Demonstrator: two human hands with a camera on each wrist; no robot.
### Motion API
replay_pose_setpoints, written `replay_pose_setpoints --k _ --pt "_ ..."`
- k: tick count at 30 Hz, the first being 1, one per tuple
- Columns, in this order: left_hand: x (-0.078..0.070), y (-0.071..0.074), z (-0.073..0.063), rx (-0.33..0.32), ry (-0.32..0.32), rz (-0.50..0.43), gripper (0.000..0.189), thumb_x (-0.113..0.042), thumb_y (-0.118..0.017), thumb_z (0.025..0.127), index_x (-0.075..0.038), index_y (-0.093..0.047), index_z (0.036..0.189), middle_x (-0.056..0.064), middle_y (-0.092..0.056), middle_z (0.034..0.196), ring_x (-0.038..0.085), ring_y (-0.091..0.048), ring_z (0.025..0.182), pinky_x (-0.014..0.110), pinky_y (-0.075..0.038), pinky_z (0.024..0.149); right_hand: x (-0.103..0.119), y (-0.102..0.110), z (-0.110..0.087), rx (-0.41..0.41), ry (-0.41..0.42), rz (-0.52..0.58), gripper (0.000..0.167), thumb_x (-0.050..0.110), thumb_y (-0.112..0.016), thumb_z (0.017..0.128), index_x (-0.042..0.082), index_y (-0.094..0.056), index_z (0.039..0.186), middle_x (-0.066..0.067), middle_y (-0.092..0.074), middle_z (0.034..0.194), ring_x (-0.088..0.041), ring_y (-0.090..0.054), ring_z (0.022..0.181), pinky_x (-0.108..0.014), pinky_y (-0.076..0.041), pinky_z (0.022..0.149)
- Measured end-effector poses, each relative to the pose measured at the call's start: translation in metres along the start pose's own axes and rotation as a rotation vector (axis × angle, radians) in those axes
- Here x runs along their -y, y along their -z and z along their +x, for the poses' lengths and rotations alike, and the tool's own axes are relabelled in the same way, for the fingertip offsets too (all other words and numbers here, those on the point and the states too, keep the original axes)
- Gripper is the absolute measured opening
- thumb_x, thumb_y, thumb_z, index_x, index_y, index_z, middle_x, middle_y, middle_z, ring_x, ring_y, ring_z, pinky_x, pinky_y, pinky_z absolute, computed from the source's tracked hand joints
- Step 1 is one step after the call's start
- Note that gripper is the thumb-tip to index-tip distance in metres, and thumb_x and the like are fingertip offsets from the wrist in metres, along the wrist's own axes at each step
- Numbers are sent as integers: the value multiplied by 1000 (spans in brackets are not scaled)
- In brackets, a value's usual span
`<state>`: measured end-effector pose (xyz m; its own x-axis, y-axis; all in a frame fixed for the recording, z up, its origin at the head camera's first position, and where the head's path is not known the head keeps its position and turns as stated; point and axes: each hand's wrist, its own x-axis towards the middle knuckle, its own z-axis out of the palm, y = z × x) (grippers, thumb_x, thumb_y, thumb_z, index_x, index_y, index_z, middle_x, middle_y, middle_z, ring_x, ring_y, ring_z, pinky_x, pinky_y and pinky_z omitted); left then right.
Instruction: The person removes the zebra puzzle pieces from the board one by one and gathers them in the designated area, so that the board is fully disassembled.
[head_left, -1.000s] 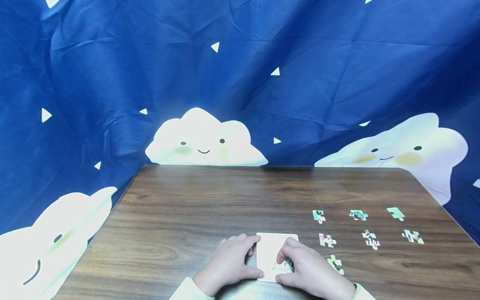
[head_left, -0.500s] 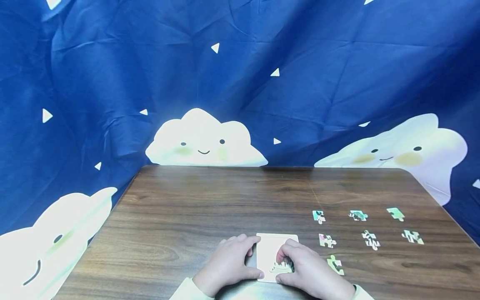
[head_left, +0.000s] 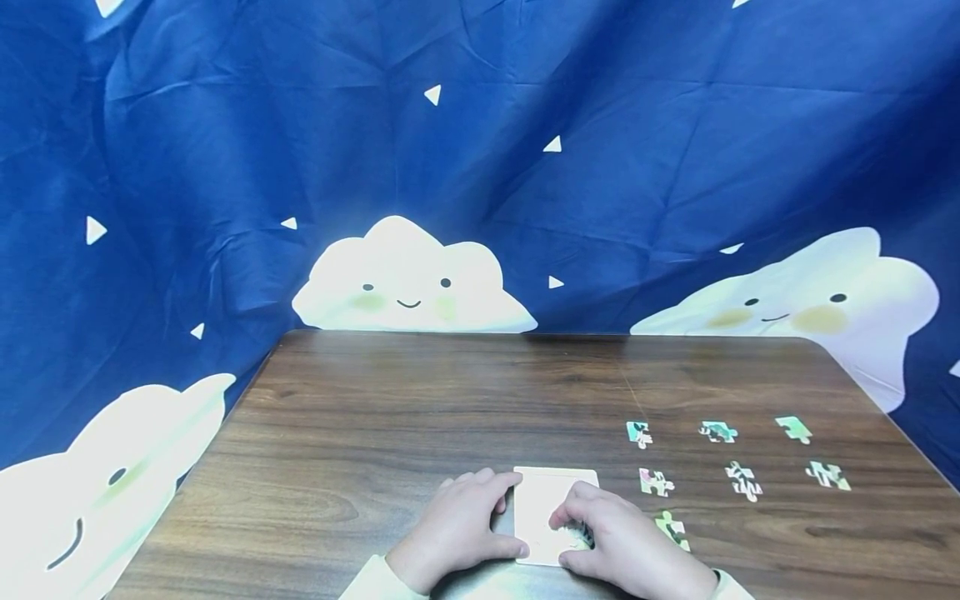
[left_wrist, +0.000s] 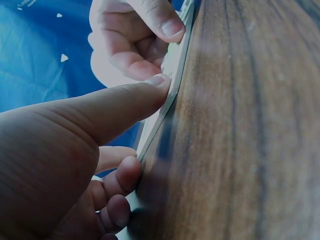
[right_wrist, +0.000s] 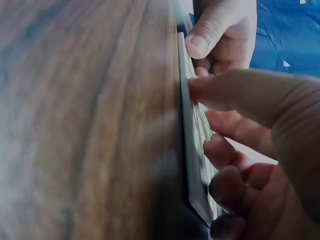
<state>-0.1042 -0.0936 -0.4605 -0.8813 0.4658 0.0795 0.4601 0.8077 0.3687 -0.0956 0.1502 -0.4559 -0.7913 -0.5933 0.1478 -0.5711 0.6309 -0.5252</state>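
A white square puzzle board (head_left: 534, 508) lies flat near the table's front edge. My left hand (head_left: 465, 523) steadies its left side, thumb at the near corner and index finger at the far corner. Over the right half of the board, my right hand (head_left: 615, 533) has its fingers curled down, pinching a jigsaw piece (right_wrist: 204, 122) with green on it. That piece sits slightly raised and tilted on the board in the right wrist view, largely hidden by the fingers. The right thumb reaches the board's near edge.
Several loose jigsaw pieces lie spread on the right of the brown wooden table (head_left: 420, 400), among them a green one (head_left: 793, 429) at the far right and another piece (head_left: 672, 530) close beside the right hand. A blue cloth (head_left: 480, 167) with clouds hangs behind.
The fingers and thumb of my right hand have shifted a little over the board, and the printed piece beneath them shows differently. My left hand and the loose pieces hold their places.
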Motion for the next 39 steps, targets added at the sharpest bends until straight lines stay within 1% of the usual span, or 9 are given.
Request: replay_pose_setpoints --k 3,7,16,23,27,34,39 --pt "0 0 0 3 0 -6 77 -56 -83 68 -22 -62 134 -21 -42 82 1 -43 76 27 -39 75 -1 1 0 19 14 10 25 26 -83 78 23 -72 100 20 -51 91 2 -43 72 -21 -40 64" --pt "0 -1 0 2 -1 -6 77 -56 -83 68 -22 -61 134 -21 -42 83 1 -43 76 27 -39 76 -1 1 -1 7 26 2 25 26 -82 77 22 -72 100 20 -51 90 2 -43 72 -21 -40 64" --pt "1 -1 0 -4 0 -16 76 -56 -83 68 -22 -62 134 -21 -44 84 0 -44 77 28 -38 76 0 0 -1 -30 35 -20 26 27 -82 76 24 -70 98 20 -49 87 5 -41 71 -20 -39 62" --pt "1 -1 0 0 4 -24 77 -56 -82 69 -21 -61 134 -21 -44 84 1 -44 78 27 -37 75 1 -3 -2 -90 79 -90 25 26 -82 73 24 -70 95 20 -48 85 5 -39 68 -19 -38 60" --pt "1 -1 0 -2 5 -24 77 -56 -82 69 -21 -61 134 -20 -44 84 1 -44 77 27 -37 75 3 -2 -2 -100 87 -107 25 25 -82 73 26 -68 93 21 -47 85 5 -38 67 -19 -37 60" --pt "1 -1 0 -13 1 -18 76 -55 -83 68 -21 -62 133 -21 -44 83 1 -44 77 26 -37 74 3 -3 -1 -133 131 -86 31 18 -82 71 29 -62 92 21 -49 91 5 -41 71 -20 -38 62" --pt "1 -1 0 -18 -4 -13 76 -55 -83 68 -21 -62 133 -21 -44 83 1 -44 77 27 -38 75 1 -3 -1 -112 124 -85 32 19 -81 72 30 -61 94 23 -53 92 2 -46 77 -23 -41 65"
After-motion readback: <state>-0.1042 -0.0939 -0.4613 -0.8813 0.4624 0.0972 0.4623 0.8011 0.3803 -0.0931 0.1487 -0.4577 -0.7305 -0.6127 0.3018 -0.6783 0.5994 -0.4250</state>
